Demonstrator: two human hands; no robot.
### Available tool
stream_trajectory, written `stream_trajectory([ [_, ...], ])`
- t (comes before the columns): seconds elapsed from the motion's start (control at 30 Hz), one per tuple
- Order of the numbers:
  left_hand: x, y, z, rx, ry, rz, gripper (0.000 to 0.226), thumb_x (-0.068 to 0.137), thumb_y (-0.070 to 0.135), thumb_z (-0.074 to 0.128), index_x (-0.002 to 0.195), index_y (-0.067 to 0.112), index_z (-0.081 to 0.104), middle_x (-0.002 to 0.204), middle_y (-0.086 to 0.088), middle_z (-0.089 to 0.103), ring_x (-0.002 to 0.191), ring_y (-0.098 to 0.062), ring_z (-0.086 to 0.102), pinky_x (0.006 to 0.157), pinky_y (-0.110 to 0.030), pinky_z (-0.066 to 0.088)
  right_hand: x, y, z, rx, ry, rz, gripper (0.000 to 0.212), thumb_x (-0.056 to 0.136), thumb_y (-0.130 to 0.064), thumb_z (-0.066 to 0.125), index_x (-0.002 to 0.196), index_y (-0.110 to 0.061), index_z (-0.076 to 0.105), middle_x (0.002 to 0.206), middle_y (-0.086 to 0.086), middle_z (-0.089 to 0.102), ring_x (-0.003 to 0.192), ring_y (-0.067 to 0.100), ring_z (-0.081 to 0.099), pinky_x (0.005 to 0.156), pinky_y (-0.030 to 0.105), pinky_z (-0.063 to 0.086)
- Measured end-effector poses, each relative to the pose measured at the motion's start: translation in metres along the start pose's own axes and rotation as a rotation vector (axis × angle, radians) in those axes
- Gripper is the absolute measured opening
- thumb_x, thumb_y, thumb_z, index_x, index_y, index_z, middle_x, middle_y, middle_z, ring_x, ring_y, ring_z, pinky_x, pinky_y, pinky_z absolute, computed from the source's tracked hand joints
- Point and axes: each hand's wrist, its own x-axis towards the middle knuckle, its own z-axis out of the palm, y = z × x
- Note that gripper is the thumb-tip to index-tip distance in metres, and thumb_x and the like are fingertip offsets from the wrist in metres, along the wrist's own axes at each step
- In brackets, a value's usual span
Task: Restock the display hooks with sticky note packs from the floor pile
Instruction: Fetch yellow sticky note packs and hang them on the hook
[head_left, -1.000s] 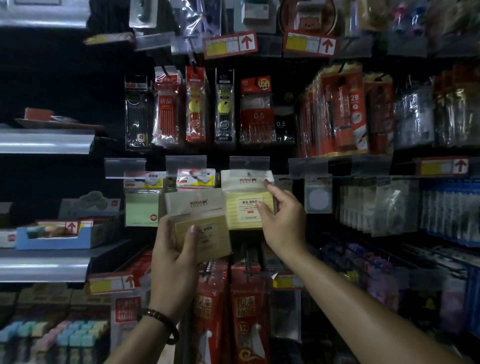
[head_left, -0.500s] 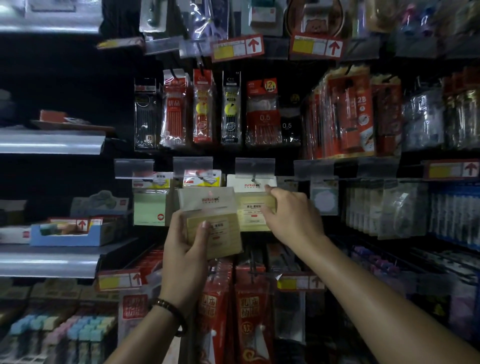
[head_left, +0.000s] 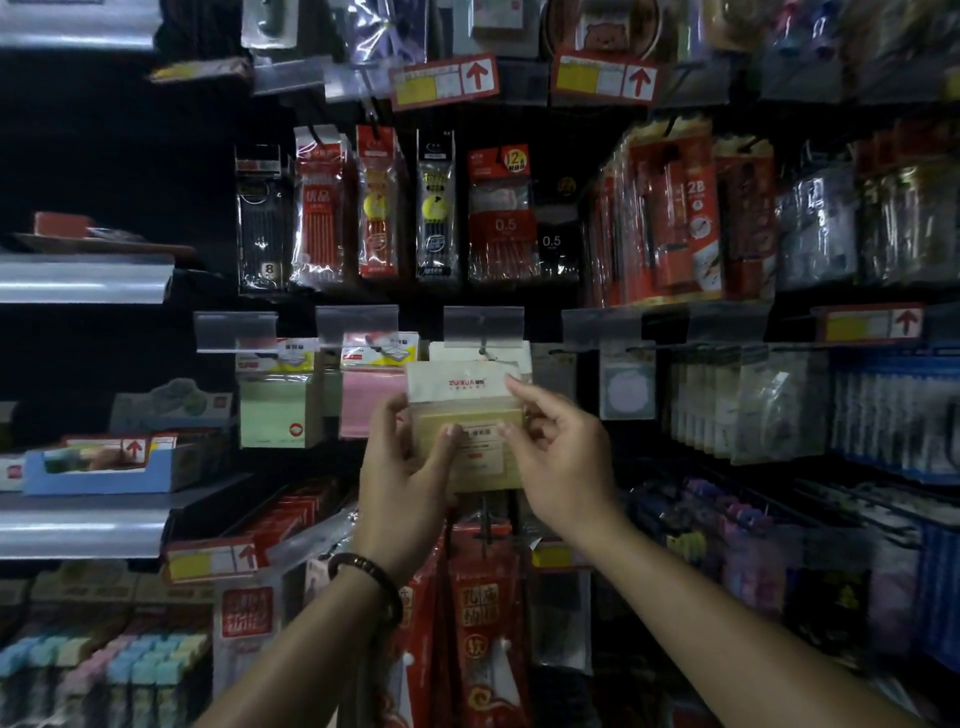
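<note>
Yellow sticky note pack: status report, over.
Left hand and right hand pinch the yellow sticky note pack. Header at hook, threading unclear. Hung pack right behind.

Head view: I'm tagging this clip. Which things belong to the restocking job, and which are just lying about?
In the job: yellow sticky note pack, held by left hand and right hand; display hook above it; cream pack already hanging there.
Just about: green pack, pink pack, pen refill packs, 2B pencil packs, blue box.

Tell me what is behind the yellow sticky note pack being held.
Behind the yellow sticky note pack, a white pack header hangs on the hook. The held pack covers its body, so the count of packs there is hidden.
</note>
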Motion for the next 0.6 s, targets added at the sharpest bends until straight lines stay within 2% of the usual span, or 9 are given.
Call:
stream_trajectory([
  [0.07,0.007,-0.003,0.002,0.086,0.020,0.059,0.031,0.101,0.018,0.070,0.123,0.033,0.053,0.120,0.004,0.074,0.107,-0.013,0.075,0.082,-0.043,0.067,0.004,-0.001,-0.002,-0.035,0.060,-0.058,0.048,0.098,-0.010,0.076,0.145,-0.021,0.067,0.114,-0.013,0.067,0.100,0.011,0.072,0.084,0.037,0.065],
  [0.2,0.017,0.001,0.008,0.145,0.048,0.210,0.038,0.102,0.006,0.068,0.126,0.019,0.042,0.110,0.011,0.069,0.100,-0.002,0.074,0.079,-0.027,0.065,0.011,-0.002,0.000,-0.060,0.118,-0.111,0.047,0.099,-0.009,0.075,0.145,-0.016,0.067,0.108,-0.013,0.063,0.098,0.010,0.069,0.082,0.035,0.064],
  [0.3,0.025,0.002,0.011,0.144,0.042,0.204,0.046,0.101,0.004,0.068,0.130,0.020,0.035,0.108,0.010,0.065,0.094,0.002,0.074,0.072,-0.020,0.063,0.019,0.003,0.003,-0.089,0.148,-0.120,0.045,0.100,-0.012,0.074,0.145,-0.017,0.066,0.108,-0.016,0.061,0.096,0.010,0.066,0.081,0.039,0.063],
  [0.4,0.033,-0.003,0.007,0.202,-0.013,0.198,0.042,0.104,0.014,0.067,0.133,0.030,0.041,0.111,0.003,0.068,0.093,-0.012,0.076,0.068,-0.027,0.064,0.023,0.003,0.006,-0.113,0.155,-0.144,0.045,0.100,-0.012,0.073,0.144,-0.018,0.066,0.113,-0.020,0.061,0.103,0.007,0.066,0.086,0.039,0.063],
  [0.5,0.041,-0.005,0.007,0.270,-0.019,0.226,0.033,0.104,0.013,0.066,0.130,0.029,0.054,0.103,0.009,0.066,0.087,-0.006,0.071,0.063,-0.018,0.057,0.027,0.003,0.009,-0.135,0.182,-0.145,0.043,0.100,-0.013,0.074,0.143,-0.016,0.067,0.113,-0.013,0.064,0.103,0.006,0.065,0.088,0.038,0.063],
  [0.6,0.053,-0.010,0.004,0.304,-0.044,0.220,0.034,0.103,0.013,0.066,0.133,0.028,0.060,0.091,0.013,0.063,0.081,0.000,0.066,0.061,-0.015,0.052,0.034,0.005,0.007,-0.176,0.201,-0.124,0.042,0.100,-0.014,0.074,0.141,-0.014,0.068,0.111,-0.007,0.065,0.100,0.010,0.066,0.087,0.039,0.062],
])
